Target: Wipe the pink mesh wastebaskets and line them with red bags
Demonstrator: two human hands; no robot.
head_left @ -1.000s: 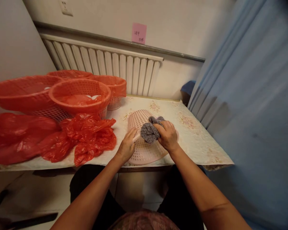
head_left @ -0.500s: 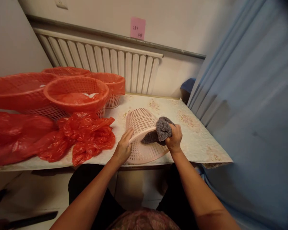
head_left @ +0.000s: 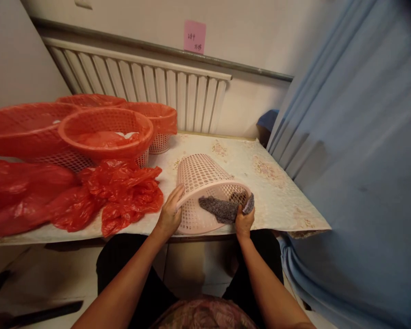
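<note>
A pale pink plastic basket (head_left: 198, 171) with a pattern of holes lies on its side on the table, its mouth turned toward me. My left hand (head_left: 170, 212) grips the rim at the left, thumb and fingers on either side. In my right hand (head_left: 244, 221) is a dark grey cloth (head_left: 222, 209), pressed around the right part of the rim. Part of the cloth hangs inside the basket's mouth.
Several baskets lined with red bags, one of them a front basket (head_left: 106, 148), stand at the left. Crumpled red plastic bags (head_left: 123, 196) lie before them. A blue curtain (head_left: 356, 151) hangs at the right, and a radiator (head_left: 157, 87) is behind the flowered tablecloth (head_left: 281, 196).
My right hand has moved down and slightly left along the rim with the cloth. More of the basket's right rim shows now. My left hand still holds the left side.
</note>
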